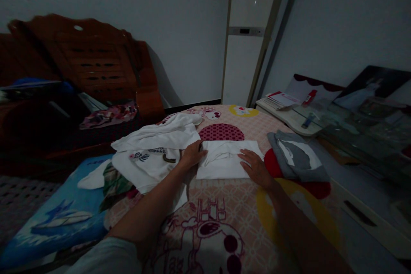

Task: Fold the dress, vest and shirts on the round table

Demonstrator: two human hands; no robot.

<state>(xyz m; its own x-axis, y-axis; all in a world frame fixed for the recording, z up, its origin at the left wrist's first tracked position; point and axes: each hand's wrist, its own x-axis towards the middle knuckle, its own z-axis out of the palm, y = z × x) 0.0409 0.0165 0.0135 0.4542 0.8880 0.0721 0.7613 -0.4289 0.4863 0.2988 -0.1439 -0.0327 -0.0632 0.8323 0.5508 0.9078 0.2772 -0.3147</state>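
Observation:
A white garment point(224, 167), folded into a flat rectangle, lies on the patterned cover in front of me. My left hand point(192, 156) rests at its left edge, thumb and fingers apart. Across the right part of the garment, my right hand point(255, 168) lies with its fingers spread on the cloth. Some wrinkles show in the fabric between the hands. Left of it is a loose heap of white clothes point(157, 135), including a white top with dark print point(147, 158). A folded grey garment with a white print point(297, 156) sits to the right.
The pink patterned cover point(231, 199) spreads beneath the clothes. A blue printed cloth point(70, 209) and a green plaid piece point(115, 184) are at left. Behind stand a wooden chair point(93, 64) and a tall white cabinet-like unit point(242, 64). A glass-topped table point(346, 126) borders the right.

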